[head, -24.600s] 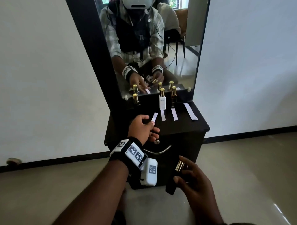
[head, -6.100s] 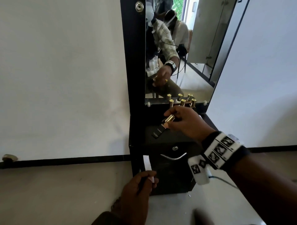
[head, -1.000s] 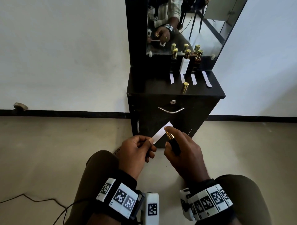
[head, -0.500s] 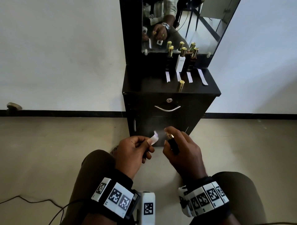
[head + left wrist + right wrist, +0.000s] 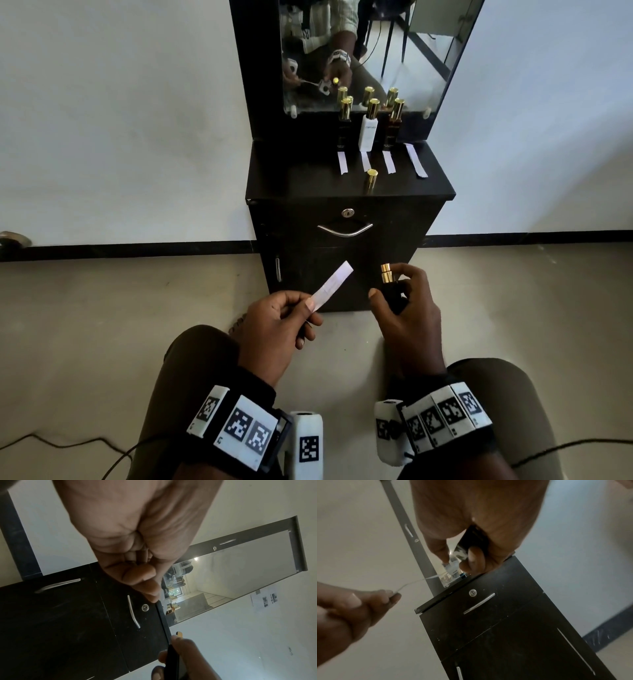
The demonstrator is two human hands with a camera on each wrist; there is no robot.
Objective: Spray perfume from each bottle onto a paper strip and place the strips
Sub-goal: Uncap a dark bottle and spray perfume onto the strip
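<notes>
My left hand (image 5: 281,318) pinches one end of a white paper strip (image 5: 333,285) between thumb and forefinger; the strip points up and right. My right hand (image 5: 404,301) grips a black perfume bottle (image 5: 392,291) with a bare gold nozzle (image 5: 387,273), a short way right of the strip's free end. The bottle (image 5: 471,540) shows dark between the fingers in the right wrist view, and the strip (image 5: 418,581) shows there edge-on. Both hands hover low in front of the black cabinet (image 5: 346,260). The bottle's gold cap (image 5: 371,180) stands on the cabinet top.
On the cabinet top three capped bottles, black (image 5: 344,123), white (image 5: 368,128) and dark red (image 5: 393,125), stand before the mirror (image 5: 376,44). Several paper strips (image 5: 342,162) lie in front of them. My knees (image 5: 191,359) frame the floor below; cables (image 5: 61,445) trail on it.
The strip, bent close to the nozzle half a second ago, now stands straight and further left of the bottle. My right hand has moved right and its forefinger has lifted off the nozzle.
</notes>
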